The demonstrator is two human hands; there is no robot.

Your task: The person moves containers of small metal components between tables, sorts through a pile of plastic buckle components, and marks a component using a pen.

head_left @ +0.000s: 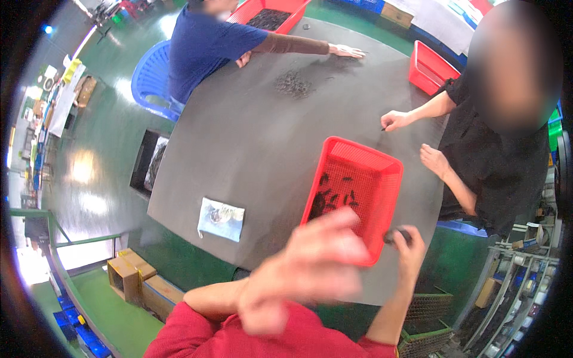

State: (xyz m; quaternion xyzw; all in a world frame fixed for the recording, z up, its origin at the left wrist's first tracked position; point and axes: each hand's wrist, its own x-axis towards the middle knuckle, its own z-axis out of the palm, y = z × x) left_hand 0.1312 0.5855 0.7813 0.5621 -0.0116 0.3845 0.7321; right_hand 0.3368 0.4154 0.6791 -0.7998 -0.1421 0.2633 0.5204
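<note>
My left hand (304, 265), blurred by motion, is raised above the near edge of the table, with its fingers spread and nothing seen in them. In front of it stands a red perforated plastic basket (382, 179) holding scattered small black pieces (334, 200). My right hand (412, 247) is beside the basket's near right corner, its fingers closed around a small dark piece (397, 235). The kind of piece is too small to make out.
The grey table (250, 143) bears a pile of black pieces (292, 83) and a pale blue printed packet (221, 219). Co-workers stand at the far left and right, their hands over the table. Another red basket (427, 71) is at the far right, near a blue chair (149, 77) across the table.
</note>
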